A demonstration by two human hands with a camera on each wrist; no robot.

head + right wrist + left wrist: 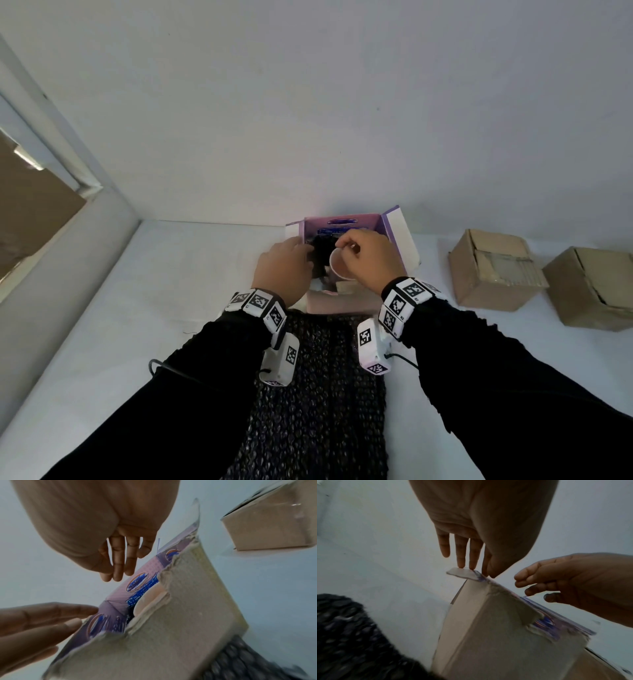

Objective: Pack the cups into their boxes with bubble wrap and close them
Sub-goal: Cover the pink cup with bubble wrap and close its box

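An open purple box (397, 233) stands on the white table, its front wall torn (180, 615). A pale cup (337, 270) sits inside it beside a wad of black bubble wrap (322, 253); the cup's rim (150, 597) shows through the tear. My left hand (284, 267) reaches over the box's left side, and its straight fingers (465, 561) touch a small side flap (460, 573). Just over the cup hovers my right hand (366, 257), fingers (120, 568) loosely bent, with no grip on anything visible. A long sheet of black bubble wrap (318, 394) lies in front of the box.
Two closed brown cardboard boxes (493, 270) (592, 291) stand to the right on the table. A white wall rises right behind the purple box. A window frame (68, 164) borders the left side.
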